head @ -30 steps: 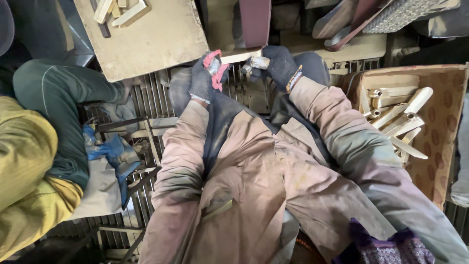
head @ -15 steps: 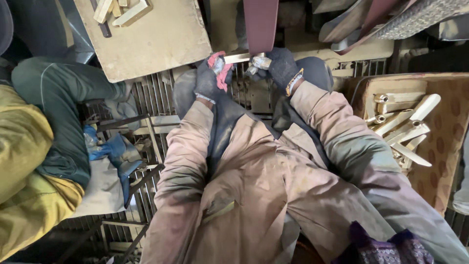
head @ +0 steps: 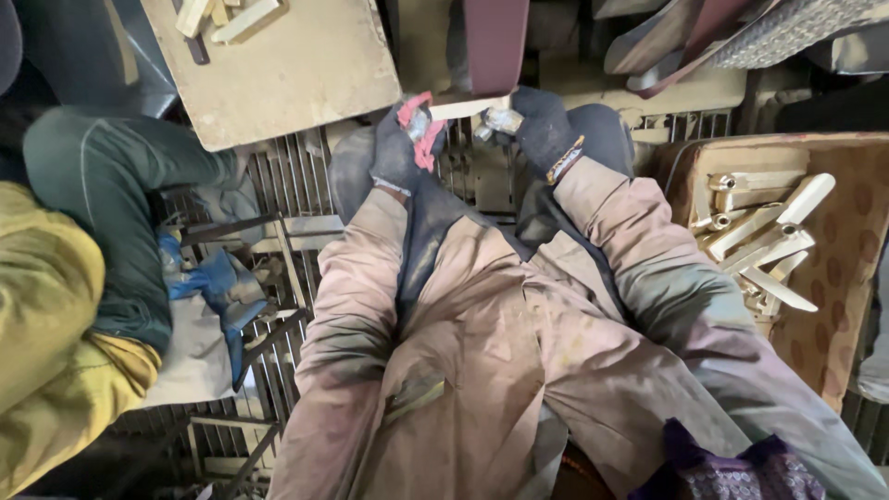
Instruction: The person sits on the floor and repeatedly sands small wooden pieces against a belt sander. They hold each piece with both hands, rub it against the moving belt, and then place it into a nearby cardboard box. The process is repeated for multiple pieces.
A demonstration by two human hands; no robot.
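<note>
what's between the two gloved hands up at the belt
In the head view, a pale wooden stick spans the gap between the left hand and the right hand, each gripping one end, just below the dark sanding belt.

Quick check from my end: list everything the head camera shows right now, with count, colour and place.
wooden piece: one, pale, held crosswise between both hands under the sanding belt
sanding belt: one, dark red-brown, top centre
board: one, tan, top left, a few pale wood offcuts on its far edge
tray: one, brown patterned, right side
wooden handles: a pile, pale with metal ends, in the tray
metal grating: grey, under the work area
co-worker's sleeve: yellow, left edge, beside a dark green trouser leg
blue gloves: blue, on the co-worker's lap
left hand: dark glove with red patches, grip on the piece's left end
right hand: dark glove, grip on the piece's right end
</note>
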